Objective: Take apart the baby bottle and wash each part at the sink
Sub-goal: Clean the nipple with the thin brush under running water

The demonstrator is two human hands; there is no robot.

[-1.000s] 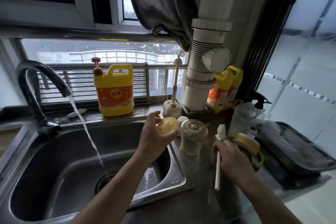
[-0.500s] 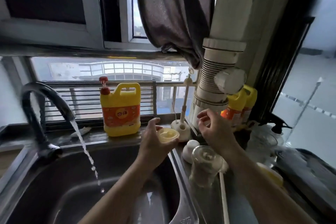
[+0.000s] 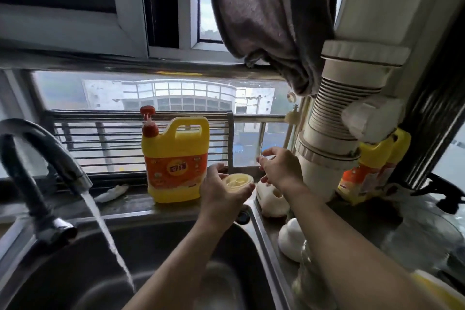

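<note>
My left hand (image 3: 220, 192) grips a round yellow bottle part (image 3: 237, 182) over the back right corner of the sink (image 3: 261, 231), open side up. My right hand (image 3: 283, 170) is just right of it, above the white brush holder (image 3: 273, 197). Its thumb and forefinger pinch a thin wire brush (image 3: 261, 150) that stands up from the holder. The thicker brush's handle is hidden behind this hand; only its blurred top (image 3: 292, 116) shows. A white dome-shaped piece (image 3: 292, 239) and the clear bottle body (image 3: 305, 277) stand on the counter, partly hidden behind my right forearm.
The tap (image 3: 42, 153) on the left pours water (image 3: 105, 229) into the basin. A yellow detergent jug (image 3: 176, 158) stands on the sill behind my left hand. A thick white pipe (image 3: 334, 148), more yellow jugs (image 3: 372, 166) and clear containers (image 3: 422, 234) crowd the right.
My right hand let go of the long white brush on the counter, rose to the holder at the sill and now pinches the thin brush. My left hand kept hold of the yellow part.
</note>
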